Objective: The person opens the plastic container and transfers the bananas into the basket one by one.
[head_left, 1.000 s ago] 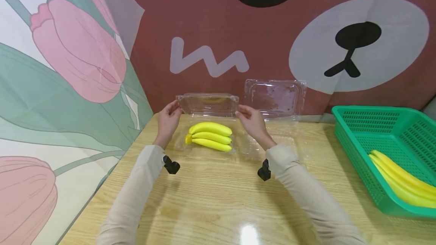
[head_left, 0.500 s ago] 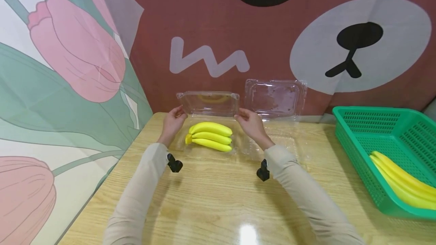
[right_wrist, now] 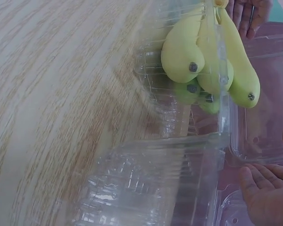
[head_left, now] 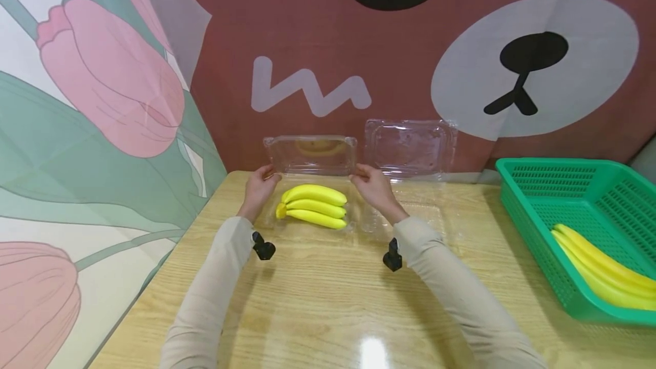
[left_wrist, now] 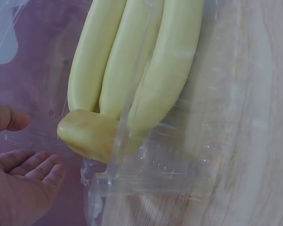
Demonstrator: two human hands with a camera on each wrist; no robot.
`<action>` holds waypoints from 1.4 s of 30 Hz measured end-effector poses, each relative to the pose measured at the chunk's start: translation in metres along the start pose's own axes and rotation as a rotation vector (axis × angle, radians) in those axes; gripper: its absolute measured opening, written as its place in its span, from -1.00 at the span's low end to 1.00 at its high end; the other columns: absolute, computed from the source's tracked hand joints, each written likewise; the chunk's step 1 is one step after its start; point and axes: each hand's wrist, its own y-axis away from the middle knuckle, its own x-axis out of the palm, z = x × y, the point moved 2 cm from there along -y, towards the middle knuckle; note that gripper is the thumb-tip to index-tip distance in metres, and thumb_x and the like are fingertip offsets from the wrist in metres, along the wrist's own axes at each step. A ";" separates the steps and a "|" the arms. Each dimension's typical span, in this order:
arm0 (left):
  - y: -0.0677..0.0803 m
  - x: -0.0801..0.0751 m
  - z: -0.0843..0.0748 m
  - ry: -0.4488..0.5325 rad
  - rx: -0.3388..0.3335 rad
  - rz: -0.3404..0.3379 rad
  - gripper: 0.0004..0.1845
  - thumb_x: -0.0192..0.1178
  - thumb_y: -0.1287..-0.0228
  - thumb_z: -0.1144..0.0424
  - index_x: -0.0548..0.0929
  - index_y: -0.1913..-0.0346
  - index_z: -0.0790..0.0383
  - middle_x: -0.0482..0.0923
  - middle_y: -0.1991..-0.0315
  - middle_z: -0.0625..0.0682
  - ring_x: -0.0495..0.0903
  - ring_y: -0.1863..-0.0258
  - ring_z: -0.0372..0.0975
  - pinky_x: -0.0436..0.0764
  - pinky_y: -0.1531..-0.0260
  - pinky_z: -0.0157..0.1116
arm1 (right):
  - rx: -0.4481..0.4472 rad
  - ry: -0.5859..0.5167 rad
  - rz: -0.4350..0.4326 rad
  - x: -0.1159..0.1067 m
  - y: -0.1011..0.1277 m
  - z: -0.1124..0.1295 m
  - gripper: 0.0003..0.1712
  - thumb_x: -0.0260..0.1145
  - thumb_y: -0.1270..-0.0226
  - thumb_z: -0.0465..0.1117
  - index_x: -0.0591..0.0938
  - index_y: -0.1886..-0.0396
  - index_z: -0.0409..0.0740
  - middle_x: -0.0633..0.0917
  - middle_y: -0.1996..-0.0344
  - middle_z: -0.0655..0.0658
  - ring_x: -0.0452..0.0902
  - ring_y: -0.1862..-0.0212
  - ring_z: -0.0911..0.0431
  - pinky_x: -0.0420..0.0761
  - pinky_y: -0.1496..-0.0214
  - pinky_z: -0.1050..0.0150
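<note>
Closest to me is bare wood table (head_left: 328,306), my two beige sleeves crossing it with the little black wrist cams strapped on.

Past that, the bananas (head_left: 312,205) sit in the clear box (head_left: 359,224), a bunch of three lying flat, stem end toward my left. My left hand (head_left: 258,189) is at the left corner of the lid (head_left: 310,155) and my right hand (head_left: 373,187) is at the right corner. The lid stands pretty much upright off the back hinge. Fingers on both hands look lightly curled onto the lid's lower corners, more a fingertip pinch than a real grab. Honestly the clear plastic makes it hard to see exactly where skin meets lid, and the wrist views only show my fingers relaxed beside the plastic.

Compared with a second ago, not much has shifted. My hands slid a touch lower and inward along the lid's edges, and the lid barely tipped. So I'd say the closing is only just getting started, bananas are in place and nothing has folded over them yet.

Further back, a second clear lid (head_left: 410,150) leans on the bear backdrop. Off right, a green basket (head_left: 533,209) holds more bananas (head_left: 599,272).
</note>
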 end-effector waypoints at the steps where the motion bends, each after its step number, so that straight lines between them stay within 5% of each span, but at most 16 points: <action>1: 0.000 0.000 0.000 0.000 -0.001 -0.001 -0.45 0.10 -0.36 0.29 0.34 -0.37 0.40 0.41 -0.28 0.23 0.39 -0.27 -0.01 0.43 -0.19 -0.15 | 0.001 0.000 -0.001 0.000 0.000 0.000 -0.45 0.20 -0.41 -0.22 0.42 -0.31 -0.40 0.59 -0.11 -0.31 0.56 -0.10 -0.11 0.53 -0.13 0.10; 10: -0.004 0.001 -0.001 0.005 -0.023 0.016 -0.45 0.08 -0.38 0.27 0.34 -0.39 0.36 0.40 -0.29 0.20 0.39 -0.26 -0.01 0.43 -0.18 -0.14 | 0.026 -0.030 0.009 -0.002 -0.002 -0.004 -0.44 0.17 -0.42 -0.21 0.38 -0.34 -0.37 0.53 -0.19 -0.32 0.50 -0.17 -0.12 0.48 -0.19 0.10; 25: -0.008 0.002 0.001 0.046 0.004 -0.049 -0.59 -0.04 -0.45 0.35 0.44 -0.27 0.47 0.50 -0.16 0.29 0.43 -0.19 0.03 0.42 -0.17 -0.11 | 0.043 -0.069 0.012 -0.001 -0.002 -0.007 -0.42 0.14 -0.43 -0.22 0.35 -0.37 -0.36 0.48 -0.25 -0.32 0.42 -0.25 -0.13 0.40 -0.26 0.09; 42: -0.014 0.006 0.007 0.174 0.005 0.021 -0.56 -0.20 -0.46 0.46 0.33 -0.33 0.54 0.37 -0.26 0.35 0.31 -0.30 0.04 0.35 -0.24 -0.09 | 0.068 -0.107 0.019 0.002 -0.003 -0.010 -0.35 0.12 -0.37 -0.24 0.27 -0.42 -0.34 0.40 -0.31 -0.32 0.33 -0.31 -0.13 0.31 -0.33 0.09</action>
